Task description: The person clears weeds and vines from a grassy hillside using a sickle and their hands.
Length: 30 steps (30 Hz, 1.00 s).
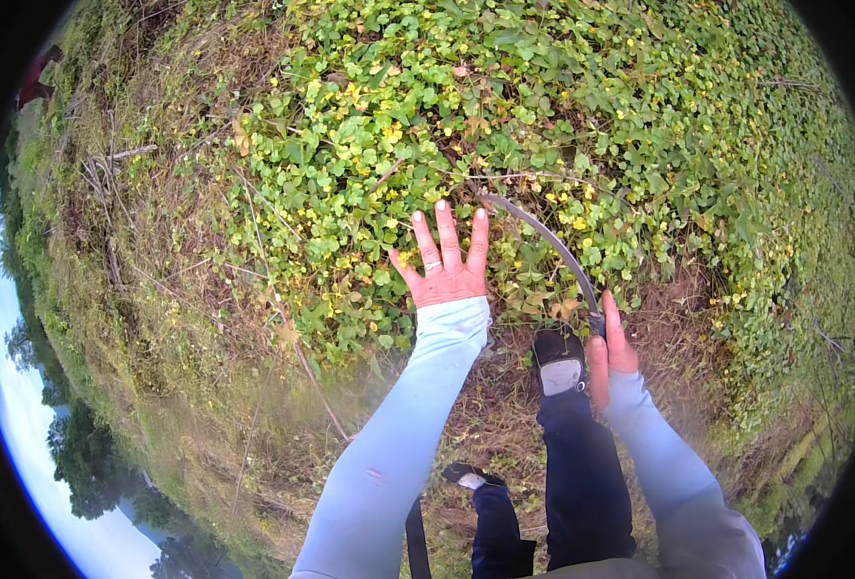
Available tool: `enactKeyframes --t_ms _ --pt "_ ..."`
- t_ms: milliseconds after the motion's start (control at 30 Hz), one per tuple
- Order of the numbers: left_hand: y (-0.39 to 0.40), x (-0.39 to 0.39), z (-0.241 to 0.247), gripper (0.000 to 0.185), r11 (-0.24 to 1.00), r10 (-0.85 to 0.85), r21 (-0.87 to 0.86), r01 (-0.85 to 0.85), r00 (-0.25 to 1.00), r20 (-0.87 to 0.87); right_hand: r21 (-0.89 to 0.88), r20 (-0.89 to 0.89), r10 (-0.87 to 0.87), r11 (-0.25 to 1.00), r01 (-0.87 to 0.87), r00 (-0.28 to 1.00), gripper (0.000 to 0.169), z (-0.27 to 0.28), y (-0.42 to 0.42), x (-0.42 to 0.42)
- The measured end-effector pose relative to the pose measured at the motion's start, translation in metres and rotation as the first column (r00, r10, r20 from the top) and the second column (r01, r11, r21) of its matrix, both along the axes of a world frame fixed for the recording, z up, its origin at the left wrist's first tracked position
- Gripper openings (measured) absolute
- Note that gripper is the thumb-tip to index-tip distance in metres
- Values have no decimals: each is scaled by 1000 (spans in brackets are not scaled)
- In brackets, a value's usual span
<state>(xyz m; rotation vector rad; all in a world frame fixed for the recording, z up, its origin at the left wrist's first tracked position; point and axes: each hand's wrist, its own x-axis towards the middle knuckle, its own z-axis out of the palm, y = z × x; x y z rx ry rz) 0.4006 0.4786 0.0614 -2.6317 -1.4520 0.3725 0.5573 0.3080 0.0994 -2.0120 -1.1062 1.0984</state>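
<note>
My left hand (448, 253) reaches over low leafy plants (355, 130), palm down with its fingers spread, a ring on one finger and nothing in its grasp. Whether it touches the leaves I cannot tell. On the right, my right hand (612, 344) is closed around the dark handle of a sickle (568, 257). The curved blade arcs up and left from the handle, and its tip lies among the leaves just right of my left fingertips. Light blue sleeves cover both forearms.
My dark shoe (561, 362) stands near the edge of the leafy patch, the other shoe (472, 478) farther back. Dry grass and thin stems (312, 383) cover the ground at left. Cut sticks (102, 170) lie at upper left. Something dark red shows at the far upper left rim.
</note>
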Motion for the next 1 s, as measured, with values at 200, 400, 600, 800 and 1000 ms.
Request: enactKeyframes --t_ms 200,400,600,800,1000 --pt "49 -58 -9 47 943 171 -260 -209 972 -160 -236 46 150 962 -136 988 51 -34 72 -16" --pt "44 -92 32 12 867 276 -480 -132 930 244 -7 82 110 994 -110 990 53 -46 -1 -14" --pt "-79 -182 60 43 590 369 -753 -291 927 -68 -104 -31 227 968 -229 973 47 37 -33 1" --pt "35 -76 64 54 981 171 -172 -85 789 590 -277 -75 375 882 -380 924 48 15 -10 -11" --pt "72 -64 12 39 910 262 -396 -122 910 321 -139 -154 228 958 -250 961 42 21 -37 -6"
